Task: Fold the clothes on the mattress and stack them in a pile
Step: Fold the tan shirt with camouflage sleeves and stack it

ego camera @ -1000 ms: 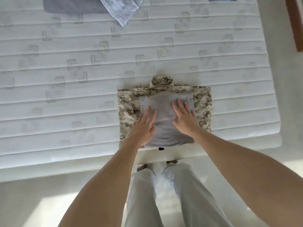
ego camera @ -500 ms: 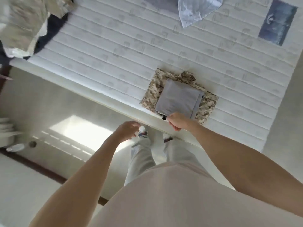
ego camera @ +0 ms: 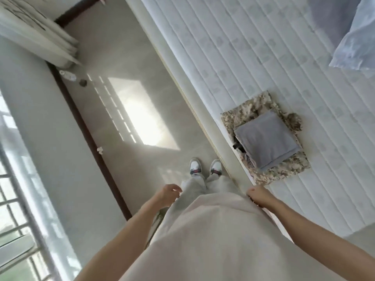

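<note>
Folded grey garment (ego camera: 266, 138) atop folded camouflage garment (ego camera: 243, 116) on mattress (ego camera: 233, 47) — left hand (ego camera: 167, 194) and right hand (ego camera: 260, 195) loosely curled, holding nothing.

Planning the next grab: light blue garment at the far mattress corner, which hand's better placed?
Right, probably. The right hand hangs by the mattress edge, on the light blue garment side; the left hand hangs over the floor, away from it. Both hold nothing.

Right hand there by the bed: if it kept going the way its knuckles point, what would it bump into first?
Probably the folded camouflage garment under the grey one; the right hand points along the mattress edge, though depth is unclear.
</note>
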